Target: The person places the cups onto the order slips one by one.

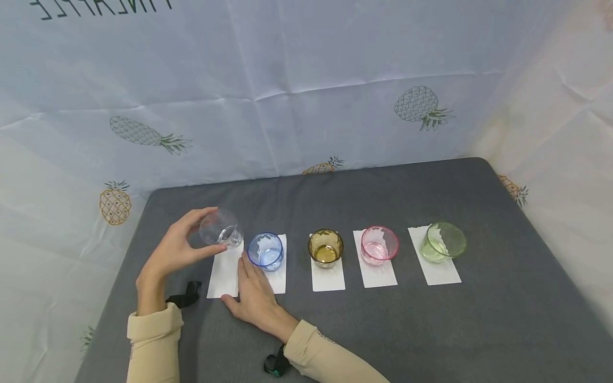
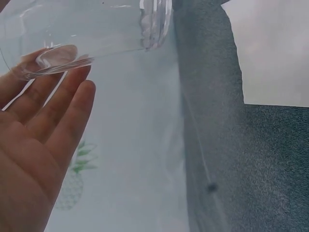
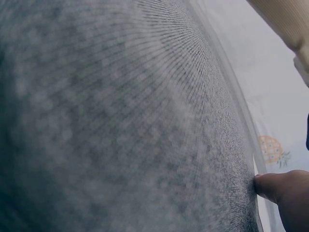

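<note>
Clear glass point(image 1: 221, 227), gripped tilted by left hand point(image 1: 174, 249), crowds blue glass point(image 1: 265, 251); right hand point(image 1: 256, 298) flat on paper point(image 1: 224, 274).

Staged tabletop recording booth

A pineapple-print sheet point(image 1: 306, 80) hangs behind and beside the grey padded table point(image 1: 431, 330); coloured glasses point(image 1: 325, 247) stand on it in a row.

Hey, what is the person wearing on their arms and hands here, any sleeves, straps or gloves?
Both hands are bare, no gloves or rings visible. The left hand and right hand come out of long beige sleeves with snug cuffs. A black strap sits by the left wrist, and a black device with a teal spot sits at the right wrist.
</note>
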